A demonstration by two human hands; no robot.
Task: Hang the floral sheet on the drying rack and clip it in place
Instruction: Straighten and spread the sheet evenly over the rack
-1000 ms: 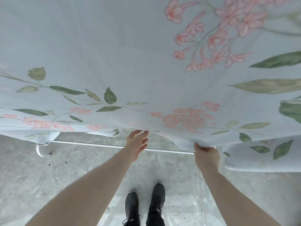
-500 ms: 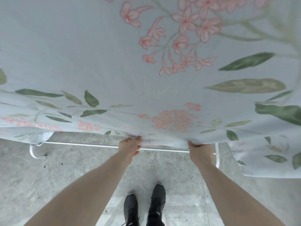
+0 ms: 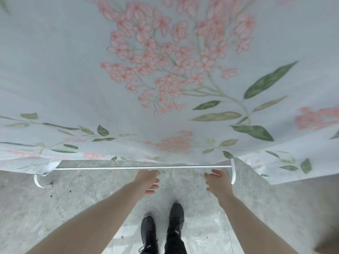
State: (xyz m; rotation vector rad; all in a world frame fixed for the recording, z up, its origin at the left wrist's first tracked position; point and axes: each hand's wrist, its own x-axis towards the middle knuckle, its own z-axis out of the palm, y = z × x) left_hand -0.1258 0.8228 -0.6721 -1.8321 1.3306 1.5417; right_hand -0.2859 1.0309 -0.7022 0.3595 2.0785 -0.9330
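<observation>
Both hands hang free just near of the rail: the left hand (image 3: 149, 182) has loosely curled fingers and grips nothing, and the right hand (image 3: 218, 182) is spread, empty, with its fingers relaxed. Neither touches the sheet (image 3: 73, 70). The sheet lies draped over the rack, filling the far part of the view, its near hem falling just past the white rail (image 3: 143, 167) at the middle and sagging lower at the left and right ends. The rail's curved ends (image 3: 233, 173) show on both sides. Hanging looks done, so the step in hand appears to be the clipping. No clip is in view, so the next move likely calls for fetching clips from outside the frame, then pinching hem to rail. Below, two black shoes (image 3: 161, 230) stand on the grey floor (image 3: 55, 208).
</observation>
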